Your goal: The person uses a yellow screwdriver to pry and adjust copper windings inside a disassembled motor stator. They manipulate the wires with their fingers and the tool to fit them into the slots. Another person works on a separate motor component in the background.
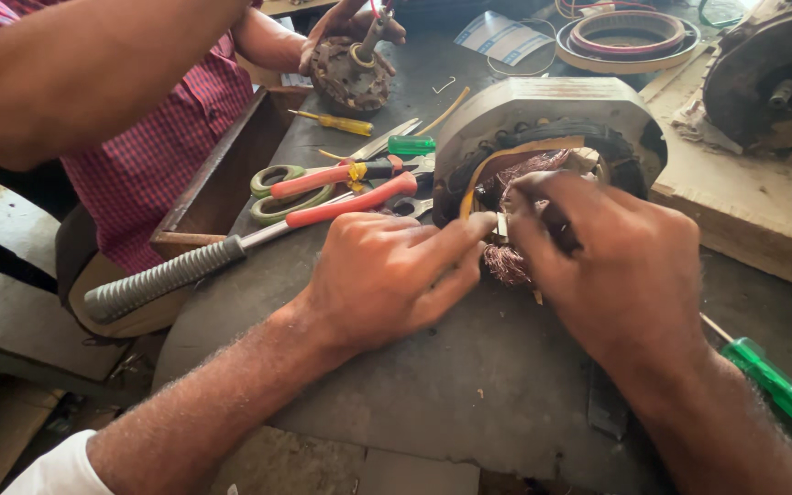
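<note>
Forearms: two bare arms reach in from the bottom edge over a dark workbench [469,385].
Left hand [387,275]: curled, fingertips pinched together on a small pale strip at the winding's front edge.
Right hand [616,266]: fingers bent and pressed down onto the copper winding [506,261], hiding much of it.
Motor stator [552,119]: grey metal ring standing on edge on the bench, just behind both hands; copper wire fills its opening.
Open room: bare bench surface lies below the hands, toward the near edge.
Left of hands: hammer with ribbed grey grip [162,280], red-handled pliers [350,202], green scissors [277,192].
Right edge: green screwdriver handle [790,394] overhangs the bench.
Far side: another person's hand [346,32] grips a rusty rotor part [350,73].
</note>
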